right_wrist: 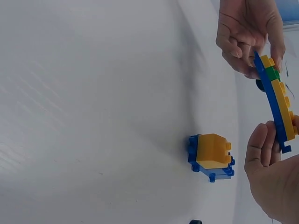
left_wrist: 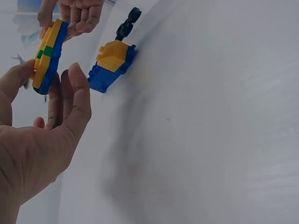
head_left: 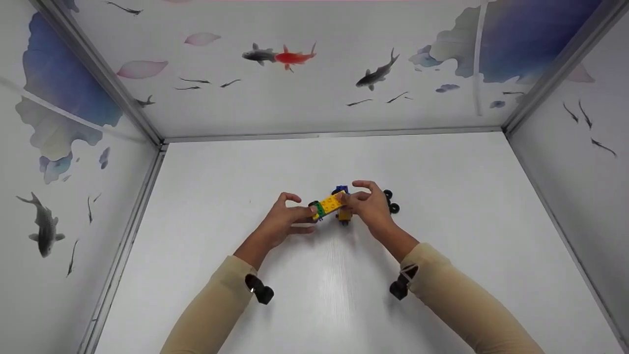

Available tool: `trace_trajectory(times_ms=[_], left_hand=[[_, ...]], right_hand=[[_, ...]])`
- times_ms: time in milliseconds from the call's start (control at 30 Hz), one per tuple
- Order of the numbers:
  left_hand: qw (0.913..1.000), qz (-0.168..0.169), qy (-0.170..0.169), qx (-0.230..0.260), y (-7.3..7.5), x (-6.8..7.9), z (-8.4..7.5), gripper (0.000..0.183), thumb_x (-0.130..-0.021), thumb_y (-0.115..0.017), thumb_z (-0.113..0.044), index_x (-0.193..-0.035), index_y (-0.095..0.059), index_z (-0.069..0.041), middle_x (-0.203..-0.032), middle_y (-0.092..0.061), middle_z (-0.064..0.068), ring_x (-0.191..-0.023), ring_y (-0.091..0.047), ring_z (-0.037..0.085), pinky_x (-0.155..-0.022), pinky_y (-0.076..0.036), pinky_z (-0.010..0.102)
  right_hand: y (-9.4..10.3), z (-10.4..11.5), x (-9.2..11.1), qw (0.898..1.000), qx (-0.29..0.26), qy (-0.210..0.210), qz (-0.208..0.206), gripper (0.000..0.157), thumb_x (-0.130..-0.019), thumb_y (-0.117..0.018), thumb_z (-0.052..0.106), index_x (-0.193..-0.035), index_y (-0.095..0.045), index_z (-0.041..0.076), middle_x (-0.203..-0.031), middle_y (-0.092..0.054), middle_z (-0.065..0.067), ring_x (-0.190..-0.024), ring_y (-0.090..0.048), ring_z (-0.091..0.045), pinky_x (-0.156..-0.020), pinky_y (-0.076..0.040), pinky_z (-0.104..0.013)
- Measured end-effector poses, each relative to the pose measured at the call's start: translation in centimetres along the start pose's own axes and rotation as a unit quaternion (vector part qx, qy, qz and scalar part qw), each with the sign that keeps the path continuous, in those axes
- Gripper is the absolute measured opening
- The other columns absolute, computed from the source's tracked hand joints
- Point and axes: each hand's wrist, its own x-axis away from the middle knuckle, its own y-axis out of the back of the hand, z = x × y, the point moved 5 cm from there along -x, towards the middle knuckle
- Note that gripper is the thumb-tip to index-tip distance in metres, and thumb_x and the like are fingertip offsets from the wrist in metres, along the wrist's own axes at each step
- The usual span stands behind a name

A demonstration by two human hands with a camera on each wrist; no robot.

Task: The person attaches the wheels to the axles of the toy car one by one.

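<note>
A long toy-brick piece [head_left: 330,203], blue underneath with yellow studded bricks and a green one on top, is held in the air between both hands. My left hand [head_left: 285,220] pinches its green end between thumb and fingers. At the other end, my right hand [head_left: 373,209] grips the yellow bricks. A black wheel [right_wrist: 260,85] shows by the blue underside near the left hand's end. Below the held piece, a second brick piece [left_wrist: 112,63], blue with a sloped yellow block, rests on the table apart from both hands.
Black wheels [head_left: 391,201] lie on the white table [head_left: 314,295] just beyond the right hand. White panels [head_left: 314,108] printed with fish and leaves enclose the table at the back and sides. A small black device [head_left: 260,290] hangs at the left wrist, another [head_left: 400,285] at the right.
</note>
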Motion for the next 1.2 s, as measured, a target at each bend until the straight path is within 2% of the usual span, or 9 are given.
trace_trajectory(times_ms=[233, 400, 600, 733, 967, 1200], left_hand=[[0.9976, 0.065, 0.022, -0.011, -1.4, 0.4, 0.9, 0.076, -0.095, -0.09, -0.026, -0.146, -0.034, -0.015, -0.135, -0.074, 0.024, -0.126, -0.075, 0.041, -0.098, -0.068, 0.051], [0.9944, 0.1, 0.017, -0.028, -2.7, 0.7, 1.2, 0.078, -0.095, -0.09, -0.025, -0.148, -0.033, -0.024, -0.137, -0.074, 0.021, -0.123, -0.076, 0.041, -0.101, -0.066, 0.057], [0.9929, 0.111, -0.041, -0.018, -3.7, 0.6, 1.1, 0.095, -0.095, -0.09, -0.018, -0.161, -0.024, -0.037, -0.145, -0.064, 0.022, -0.116, -0.076, 0.029, -0.105, -0.065, 0.048], [0.9902, 0.116, -0.072, -0.026, -4.1, 0.8, 1.0, 0.095, -0.096, -0.088, -0.017, -0.164, -0.026, -0.041, -0.14, -0.065, 0.021, -0.114, -0.076, 0.027, -0.105, -0.066, 0.042], [0.9889, 0.106, -0.09, -0.053, -4.5, 1.1, 0.9, 0.091, -0.095, -0.09, -0.024, -0.161, -0.032, -0.049, -0.137, -0.062, 0.019, -0.116, -0.077, 0.03, -0.105, -0.065, 0.041], [0.9856, 0.099, -0.114, -0.075, -5.0, 1.2, 0.6, 0.087, -0.094, -0.091, -0.026, -0.158, -0.036, -0.049, -0.149, -0.053, 0.018, -0.126, -0.076, 0.032, -0.107, -0.065, 0.042]], right_hand=[[-0.1, 0.3, -0.1, 1.0, 0.014, 0.012, -0.011, 0.071, -0.095, -0.09, 0.036, -0.152, -0.054, 0.011, -0.113, -0.083, -0.01, -0.097, -0.081, -0.023, -0.104, -0.064, -0.037], [-0.5, 0.1, -0.1, 1.0, 0.017, 0.018, -0.004, 0.069, -0.096, -0.089, 0.04, -0.15, -0.055, 0.013, -0.111, -0.083, -0.008, -0.096, -0.081, -0.021, -0.101, -0.062, -0.037], [-0.8, 0.1, -0.3, 1.0, 0.015, 0.024, 0.001, 0.067, -0.095, -0.088, 0.045, -0.146, -0.062, 0.011, -0.116, -0.083, -0.01, -0.096, -0.081, -0.02, -0.096, -0.064, -0.035], [-0.8, 0.3, -0.3, 1.0, 0.006, 0.026, 0.003, 0.058, -0.098, -0.084, 0.043, -0.143, -0.066, 0.012, -0.118, -0.083, -0.012, -0.096, -0.082, -0.021, -0.093, -0.066, -0.032], [-0.8, 0.3, -0.4, 1.0, 0.015, 0.022, -0.002, 0.053, -0.099, -0.082, 0.043, -0.14, -0.069, 0.012, -0.115, -0.081, -0.012, -0.098, -0.08, -0.02, -0.097, -0.067, -0.034], [-1.3, 0.4, -0.1, 0.999, 0.039, 0.035, 0.016, 0.053, -0.104, -0.075, 0.044, -0.145, -0.066, 0.011, -0.127, -0.081, -0.012, -0.106, -0.081, -0.024, -0.105, -0.065, -0.046]])
